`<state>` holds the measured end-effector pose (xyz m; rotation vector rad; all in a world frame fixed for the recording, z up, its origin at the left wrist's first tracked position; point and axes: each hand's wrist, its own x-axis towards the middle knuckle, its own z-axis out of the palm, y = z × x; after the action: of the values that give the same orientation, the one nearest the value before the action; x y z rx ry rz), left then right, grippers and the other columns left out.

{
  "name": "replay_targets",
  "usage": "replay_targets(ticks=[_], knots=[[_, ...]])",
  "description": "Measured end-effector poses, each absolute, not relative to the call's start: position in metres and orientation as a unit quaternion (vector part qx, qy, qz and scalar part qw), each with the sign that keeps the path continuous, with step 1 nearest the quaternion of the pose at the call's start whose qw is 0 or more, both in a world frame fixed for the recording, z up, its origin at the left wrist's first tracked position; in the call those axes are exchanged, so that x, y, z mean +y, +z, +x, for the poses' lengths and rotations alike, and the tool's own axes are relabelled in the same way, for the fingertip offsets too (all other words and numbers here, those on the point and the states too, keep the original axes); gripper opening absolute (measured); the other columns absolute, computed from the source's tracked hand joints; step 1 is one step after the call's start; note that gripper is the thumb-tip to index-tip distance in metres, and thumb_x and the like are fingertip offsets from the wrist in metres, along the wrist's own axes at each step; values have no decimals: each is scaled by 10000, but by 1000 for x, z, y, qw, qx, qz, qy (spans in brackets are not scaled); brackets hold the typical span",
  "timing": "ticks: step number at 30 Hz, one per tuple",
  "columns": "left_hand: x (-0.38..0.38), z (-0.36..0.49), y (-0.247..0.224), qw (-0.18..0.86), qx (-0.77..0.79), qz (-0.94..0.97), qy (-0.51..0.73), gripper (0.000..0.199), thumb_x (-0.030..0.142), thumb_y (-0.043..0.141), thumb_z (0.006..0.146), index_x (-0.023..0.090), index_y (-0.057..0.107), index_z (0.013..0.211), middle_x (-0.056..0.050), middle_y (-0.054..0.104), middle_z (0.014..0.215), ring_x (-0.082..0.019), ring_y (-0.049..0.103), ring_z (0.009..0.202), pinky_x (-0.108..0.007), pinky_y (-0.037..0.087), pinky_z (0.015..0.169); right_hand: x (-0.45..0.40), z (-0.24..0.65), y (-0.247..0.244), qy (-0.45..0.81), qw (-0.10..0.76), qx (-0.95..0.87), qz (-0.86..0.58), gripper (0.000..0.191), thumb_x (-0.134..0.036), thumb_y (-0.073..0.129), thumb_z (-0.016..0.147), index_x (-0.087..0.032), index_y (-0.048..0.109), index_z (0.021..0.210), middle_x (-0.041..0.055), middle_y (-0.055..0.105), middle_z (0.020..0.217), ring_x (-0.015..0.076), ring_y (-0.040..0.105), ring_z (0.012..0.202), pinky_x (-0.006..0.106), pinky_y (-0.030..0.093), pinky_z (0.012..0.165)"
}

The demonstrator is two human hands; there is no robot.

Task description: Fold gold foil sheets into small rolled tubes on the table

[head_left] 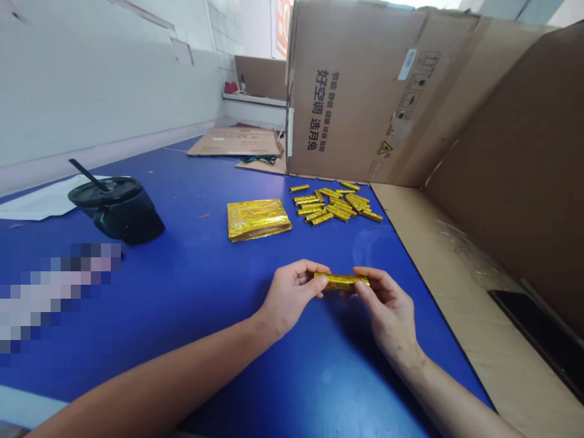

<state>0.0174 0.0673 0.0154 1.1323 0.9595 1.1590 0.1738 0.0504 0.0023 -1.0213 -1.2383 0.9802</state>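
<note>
Between my two hands is a rolled piece of gold foil paper (340, 281), held level just above the blue table. My left hand (292, 295) pinches its left end between thumb and fingers. At the right end, my right hand (387, 304) grips it the same way, thumb in front. Beyond them lies a flat stack of gold foil paper sheets (258, 219), its near edge showing layers. To the right of that stack, several small gold foil rolls (340, 204) are heaped loosely.
A dark mug (123, 207) with a stick in it stands at the left on the blue table (205, 292). A large cardboard box (356, 97) walls off the back right. Flat cardboard (237, 142) lies behind. A black phone-like object (538, 334) rests at the right.
</note>
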Motion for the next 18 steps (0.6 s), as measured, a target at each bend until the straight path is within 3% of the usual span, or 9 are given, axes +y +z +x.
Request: replay_targets(ticks=[8, 18], knots=[[68, 17, 14, 599, 398, 482, 501, 163, 195, 627, 644, 112, 607, 783, -35, 634, 722, -98, 558, 632, -208, 441, 588, 48, 173, 3, 416, 573, -563, -426, 119, -226, 611, 723, -212, 626, 840, 3, 660, 719, 127, 610, 641, 240, 483, 629], [67, 18, 17, 592, 404, 485, 501, 157, 212, 632, 631, 110, 592, 742, -14, 600, 643, -85, 517, 566, -211, 415, 557, 47, 170, 6, 399, 569, -576, -430, 146, -250, 614, 709, -200, 633, 845, 25, 658, 728, 153, 611, 625, 291, 500, 615]])
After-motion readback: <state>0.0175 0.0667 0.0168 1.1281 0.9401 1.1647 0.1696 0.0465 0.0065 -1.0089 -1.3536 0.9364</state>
